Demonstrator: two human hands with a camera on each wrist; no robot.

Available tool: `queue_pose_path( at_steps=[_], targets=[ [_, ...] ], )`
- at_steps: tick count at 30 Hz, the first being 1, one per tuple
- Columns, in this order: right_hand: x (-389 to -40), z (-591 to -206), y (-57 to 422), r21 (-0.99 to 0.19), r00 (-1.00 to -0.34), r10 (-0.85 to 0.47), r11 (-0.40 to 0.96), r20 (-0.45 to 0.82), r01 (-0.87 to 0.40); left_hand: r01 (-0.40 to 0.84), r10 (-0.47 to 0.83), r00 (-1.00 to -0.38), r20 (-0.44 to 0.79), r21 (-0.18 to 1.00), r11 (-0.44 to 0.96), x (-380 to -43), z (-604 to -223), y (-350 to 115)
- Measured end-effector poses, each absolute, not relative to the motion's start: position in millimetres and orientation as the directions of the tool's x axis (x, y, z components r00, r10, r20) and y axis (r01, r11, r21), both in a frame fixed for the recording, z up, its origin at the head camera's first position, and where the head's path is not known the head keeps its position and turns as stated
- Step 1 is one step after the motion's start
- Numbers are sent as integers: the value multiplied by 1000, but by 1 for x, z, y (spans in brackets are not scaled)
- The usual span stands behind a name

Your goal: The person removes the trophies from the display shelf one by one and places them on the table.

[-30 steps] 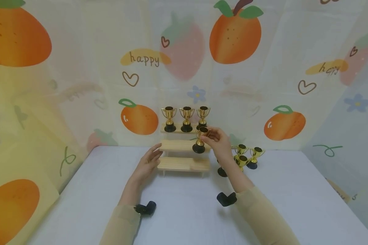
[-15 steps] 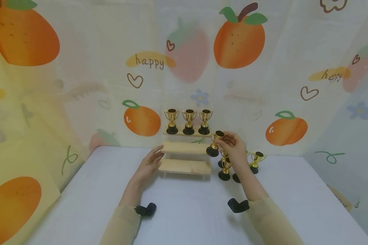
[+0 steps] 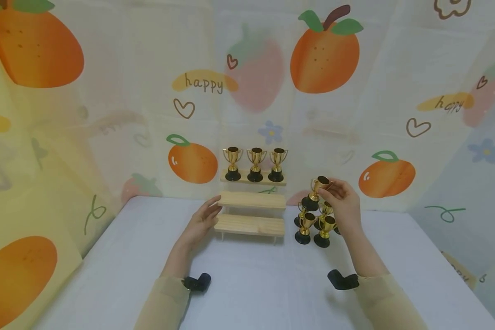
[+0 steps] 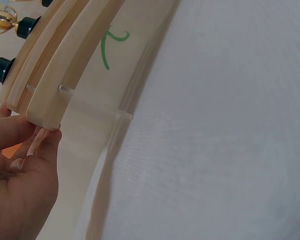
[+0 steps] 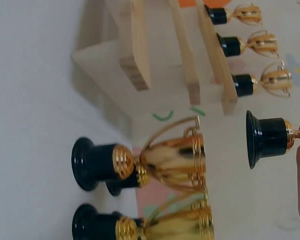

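Note:
My right hand (image 3: 345, 205) pinches a small gold trophy cup with a black base (image 3: 313, 198), raised and slightly tilted above a group of similar trophies. In the right wrist view the held trophy's black base (image 5: 270, 136) shows, with a fingertip against the stem. My left hand (image 3: 200, 222) holds the left end of a three-tier wooden display stand (image 3: 251, 224), thumb and fingers at the board ends in the left wrist view. Three trophies (image 3: 256, 164) stand in a row on the top tier. The middle and lower boards bear nothing.
Several trophies (image 3: 324, 231) stand upright on the white-covered table (image 3: 247, 284), to the right of the stand; my right hand partly hides some. A fruit-patterned cloth (image 3: 128, 91) hangs behind and along both sides.
My right hand has carried the trophy rightward from before the stand's middle tier to above the standing trophies. My left hand stays at the stand's left end; the view shifted slightly.

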State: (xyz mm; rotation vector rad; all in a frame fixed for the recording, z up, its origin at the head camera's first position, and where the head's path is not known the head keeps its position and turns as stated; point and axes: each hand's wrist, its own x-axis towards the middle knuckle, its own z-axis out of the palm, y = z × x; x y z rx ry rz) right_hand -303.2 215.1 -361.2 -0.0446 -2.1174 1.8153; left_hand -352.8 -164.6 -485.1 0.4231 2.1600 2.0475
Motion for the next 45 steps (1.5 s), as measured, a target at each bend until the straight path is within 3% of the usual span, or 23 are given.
queue_pose_path(
  at_steps=[8, 30, 38, 45],
  targets=[
    [-297, -364, 244, -978, -930, 304, 76, 207, -193, 119, 302, -948, 102, 992, 41, -353, -484, -163],
    [-285, -384, 288, -984, -874, 459, 4, 161, -180, 113, 298, -950, 95, 993, 44, -351, -484, -164],
    [-280, -388, 299, -993, -865, 490, 21, 109, -113, 111, 294, -951, 93, 993, 44, -352, -485, -163],
    [-275, -394, 309, -992, -876, 471, 116, 100, -51, 113, 285, -953, 98, 993, 36, -350, -483, -163]
  ],
)
